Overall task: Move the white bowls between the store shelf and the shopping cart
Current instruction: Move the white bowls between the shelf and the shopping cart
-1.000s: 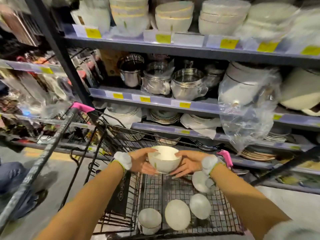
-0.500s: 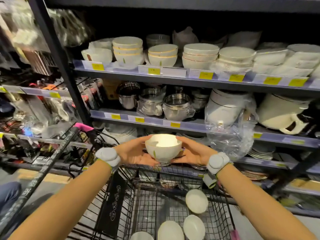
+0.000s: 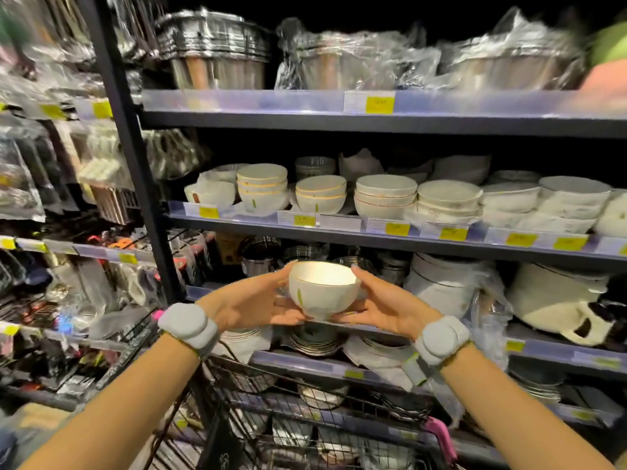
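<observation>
A white bowl [image 3: 322,293] with a gold rim and a small green leaf mark is held upright between both hands. My left hand [image 3: 252,301] cups its left side and my right hand [image 3: 385,307] cups its right side and base. The bowl hangs in front of the steel-pot shelf, just below the shelf [image 3: 373,234] that carries stacked white bowls [image 3: 320,193]. The wire shopping cart [image 3: 305,418] stands below my arms, its inside mostly out of frame.
A dark upright post [image 3: 135,164] divides the shelving on the left. Wrapped steel pots [image 3: 217,52] fill the top shelf, plates [image 3: 314,340] lie on a lower one. A plastic-wrapped white pot [image 3: 444,283] sits right of my hands. Packaged goods hang at far left.
Both hands have lifted the bowl from just above the cart up toward the bowl shelf. My view has tilted upward, so the bowls in the cart have dropped out of sight.
</observation>
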